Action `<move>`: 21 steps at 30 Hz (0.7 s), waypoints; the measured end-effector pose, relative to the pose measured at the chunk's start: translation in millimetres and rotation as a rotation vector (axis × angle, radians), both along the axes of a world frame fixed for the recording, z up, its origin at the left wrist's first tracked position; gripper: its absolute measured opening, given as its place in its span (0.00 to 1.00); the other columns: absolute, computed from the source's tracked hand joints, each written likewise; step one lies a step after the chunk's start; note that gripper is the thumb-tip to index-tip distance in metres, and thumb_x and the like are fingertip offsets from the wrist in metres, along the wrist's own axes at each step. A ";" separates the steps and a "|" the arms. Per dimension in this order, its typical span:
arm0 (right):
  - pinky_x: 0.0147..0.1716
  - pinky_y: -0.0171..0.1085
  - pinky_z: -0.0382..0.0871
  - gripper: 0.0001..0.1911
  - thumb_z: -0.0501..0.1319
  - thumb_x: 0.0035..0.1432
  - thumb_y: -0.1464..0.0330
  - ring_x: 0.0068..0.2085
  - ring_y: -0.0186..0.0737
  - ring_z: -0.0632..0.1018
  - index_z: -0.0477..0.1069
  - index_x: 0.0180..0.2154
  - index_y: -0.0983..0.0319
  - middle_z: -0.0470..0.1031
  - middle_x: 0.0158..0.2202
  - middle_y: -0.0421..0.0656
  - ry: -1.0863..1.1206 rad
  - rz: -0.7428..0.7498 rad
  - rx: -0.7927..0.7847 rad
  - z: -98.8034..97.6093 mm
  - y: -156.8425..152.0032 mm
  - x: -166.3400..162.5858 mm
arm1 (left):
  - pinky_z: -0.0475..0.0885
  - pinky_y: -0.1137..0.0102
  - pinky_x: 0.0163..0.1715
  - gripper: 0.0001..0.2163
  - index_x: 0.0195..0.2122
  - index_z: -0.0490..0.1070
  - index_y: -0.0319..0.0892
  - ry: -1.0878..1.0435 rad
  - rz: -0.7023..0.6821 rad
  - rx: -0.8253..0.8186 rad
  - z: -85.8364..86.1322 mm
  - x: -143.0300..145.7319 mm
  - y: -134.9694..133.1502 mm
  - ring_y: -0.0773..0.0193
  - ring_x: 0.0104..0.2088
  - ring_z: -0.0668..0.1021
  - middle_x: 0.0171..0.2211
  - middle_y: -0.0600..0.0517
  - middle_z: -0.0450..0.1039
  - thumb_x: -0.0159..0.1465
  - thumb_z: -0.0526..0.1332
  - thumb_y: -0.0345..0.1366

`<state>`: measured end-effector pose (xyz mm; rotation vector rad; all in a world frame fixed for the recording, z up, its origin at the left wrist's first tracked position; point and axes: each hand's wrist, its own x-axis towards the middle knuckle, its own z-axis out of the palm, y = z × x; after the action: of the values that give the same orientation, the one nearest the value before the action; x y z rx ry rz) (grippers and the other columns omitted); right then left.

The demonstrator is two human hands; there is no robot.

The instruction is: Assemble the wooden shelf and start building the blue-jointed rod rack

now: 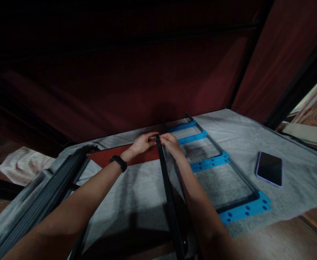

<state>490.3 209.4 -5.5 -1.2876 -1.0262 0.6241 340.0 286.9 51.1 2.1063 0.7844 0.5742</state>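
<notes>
A long black metal bar [169,196] runs from the near edge away from me over a grey cloth [139,191]. My left hand [142,143] and my right hand [171,141] meet at its far end, fingers pinched together on the bar's tip. What lies between the fingertips is too small to make out. A black watch [118,162] sits on my left wrist. To the right lies a black frame with several blue perforated crosspieces [209,162]. A red-brown panel [125,156] lies under my left hand.
A phone [269,168] with a dark screen rests on the cloth at the right. A bundle of black bars [43,196] lies along the left edge. Dark red walls rise behind the table. A striped cloth [25,164] lies on the floor at far left.
</notes>
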 end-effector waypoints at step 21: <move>0.41 0.37 0.68 0.16 0.53 0.69 0.60 0.38 0.43 0.79 0.69 0.30 0.58 0.77 0.32 0.47 -0.267 -0.192 -0.138 2.1 0.3 -11.9 | 0.70 0.72 0.28 0.31 0.59 0.69 0.39 -0.072 -0.059 -0.209 -4.7 0.5 0.5 0.65 0.29 0.77 0.39 0.48 0.80 0.53 0.68 0.34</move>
<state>478.4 209.7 -3.4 -1.6014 -1.0730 0.3886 340.4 287.5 46.4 1.9006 0.7076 0.5105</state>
